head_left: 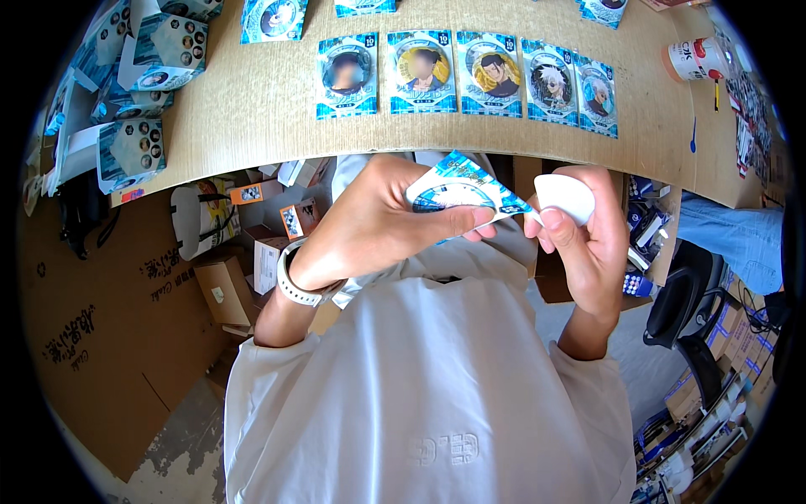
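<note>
- Left hand (pixel 382 220) is clamped on a blue card (pixel 453 198), tilted, on the person's side of the counter (pixel 243 113).
- Right hand (pixel 594 244) pinches a white piece (pixel 562 204); I cannot tell if it grips the card's corner too.
- Step in hand, seemingly: working at that corner.
- Next move likely calls for a steady left grip, light right fingers.
- Row of 5 cards (pixel 490 77) lies beyond.

Five packets (pixel 421 73) lie in a row on the desk (pixel 243 101); nearer, another packet (pixel 449 195) is in the left hand (pixel 361 218), a flat piece (pixel 566 198) in the right hand (pixel 598 252). Boxes (pixel 132 155) stand at the desk's left end, a cup (pixel 698 59) toward its right; below right, a chair (pixel 682 290).
</note>
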`<state>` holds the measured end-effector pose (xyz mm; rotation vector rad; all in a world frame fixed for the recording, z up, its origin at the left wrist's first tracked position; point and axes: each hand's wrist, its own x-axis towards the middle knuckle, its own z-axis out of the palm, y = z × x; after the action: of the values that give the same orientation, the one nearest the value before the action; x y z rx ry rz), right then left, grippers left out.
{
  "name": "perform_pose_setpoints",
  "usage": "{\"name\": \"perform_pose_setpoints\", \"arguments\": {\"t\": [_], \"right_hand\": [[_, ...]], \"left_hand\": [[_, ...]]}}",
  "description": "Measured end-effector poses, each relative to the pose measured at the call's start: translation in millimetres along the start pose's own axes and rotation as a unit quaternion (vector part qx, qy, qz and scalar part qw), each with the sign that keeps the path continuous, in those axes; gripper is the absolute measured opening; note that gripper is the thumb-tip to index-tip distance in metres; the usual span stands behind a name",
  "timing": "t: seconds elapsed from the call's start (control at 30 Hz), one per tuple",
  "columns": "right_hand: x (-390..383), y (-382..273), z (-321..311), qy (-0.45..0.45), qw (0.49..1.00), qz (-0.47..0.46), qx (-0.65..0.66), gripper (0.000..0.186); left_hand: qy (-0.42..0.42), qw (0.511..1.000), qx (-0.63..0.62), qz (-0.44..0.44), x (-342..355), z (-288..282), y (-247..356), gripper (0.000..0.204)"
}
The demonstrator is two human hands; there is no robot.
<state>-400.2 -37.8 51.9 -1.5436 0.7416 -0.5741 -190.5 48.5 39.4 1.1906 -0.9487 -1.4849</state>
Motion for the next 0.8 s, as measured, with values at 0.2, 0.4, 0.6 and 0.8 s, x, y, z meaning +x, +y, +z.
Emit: {"name": "perform_pose_setpoints", "arguments": {"t": [0.2, 0.4, 0.6, 0.8], "right_hand": [[0.4, -1.6, -7.5, -0.033, 0.999, -0.015, -0.021, 0.024], [-3.0, -5.0, -16.4, 0.016, 0.999, 0.004, -0.030, 0.019], [-8.0, 4.0, -23.7, 0.027, 0.999, 0.020, 0.004, 0.024], [1.3, 11.6, -6.5, -0.001, 0.999, -0.012, 0.032, 0.026]], "left_hand": [[-0.019, 0.999, 0.013, -0.025, -2.6, 1.6, 3.9, 0.012], [0.089, 0.989, -0.114, -0.014, -10.5, 0.2, 8.6, 0.016], [0.115, 0.988, -0.101, 0.014, -21.1, -18.4, 14.3, 0.022], [0.016, 0.969, -0.247, -0.005, -14.3, -13.8, -6.7, 0.060]]}}
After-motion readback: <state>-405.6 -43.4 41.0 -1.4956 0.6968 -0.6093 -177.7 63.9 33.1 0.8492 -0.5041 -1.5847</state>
